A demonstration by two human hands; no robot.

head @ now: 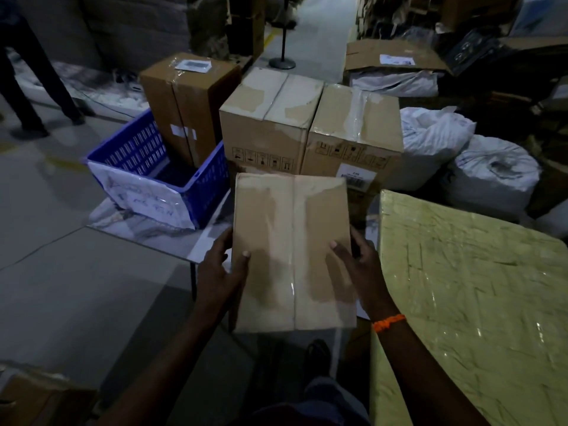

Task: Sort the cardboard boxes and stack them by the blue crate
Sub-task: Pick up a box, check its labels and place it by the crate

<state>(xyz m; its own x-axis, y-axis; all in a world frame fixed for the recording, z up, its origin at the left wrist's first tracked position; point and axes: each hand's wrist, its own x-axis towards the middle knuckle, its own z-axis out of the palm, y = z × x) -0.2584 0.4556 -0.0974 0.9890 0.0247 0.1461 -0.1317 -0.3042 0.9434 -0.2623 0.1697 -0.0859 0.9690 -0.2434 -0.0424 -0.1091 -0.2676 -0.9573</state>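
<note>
In a dim storeroom a box [292,253] is gripped at its sides by the left hand [219,272] and right hand [359,265] near the desk [184,247] edge, beside the crate [203,192], with bare floor [76,287] seen leftward.

The room is dim, like a storeroom, with the far end paler than the near. The floor [61,272] is grey, in large slabs with thin joints. A pale aisle [322,35] runs to the far edge, with a yellow line [269,38] along its left side and a dark stand [282,56] on a round base at its near end. Bulky dark sacks [138,23] fill the far left corner; cluttered racks [399,16] line the far right. A low table [184,241] on a thin dark leg [193,281] stands mid-floor. White sacks [491,173] lie at the right, beside a yellow-green wrapped bale [461,287].
</note>
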